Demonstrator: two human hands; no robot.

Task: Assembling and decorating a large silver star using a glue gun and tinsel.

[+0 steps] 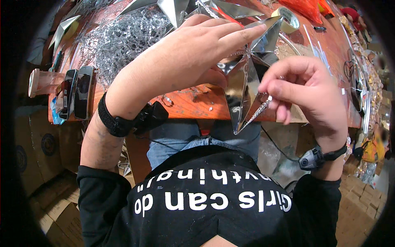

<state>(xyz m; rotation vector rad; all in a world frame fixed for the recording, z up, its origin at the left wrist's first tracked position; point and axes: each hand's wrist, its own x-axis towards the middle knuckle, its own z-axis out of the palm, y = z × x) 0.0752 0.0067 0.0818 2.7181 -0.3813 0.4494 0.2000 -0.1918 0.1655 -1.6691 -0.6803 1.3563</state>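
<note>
A shiny silver folded star (239,92) is held over the table's near edge, one long point directed toward me. My left hand (201,47) grips it from the left, fingers stretched across its upper part and the thumb lower down by its side. My right hand (302,84) is closed in a pinch at the star's right edge. From those fingertips a thin silver glittery trim (259,112) runs down along the edge to the star's lower tip. Part of the star is hidden behind my left hand.
A tangled heap of silver trim (119,43) lies left on the orange-red table (193,103). Two phones (84,92) and a plastic cup (40,82) stand at the left edge. More silver stars (173,10) and a tape roll (287,19) lie at the back.
</note>
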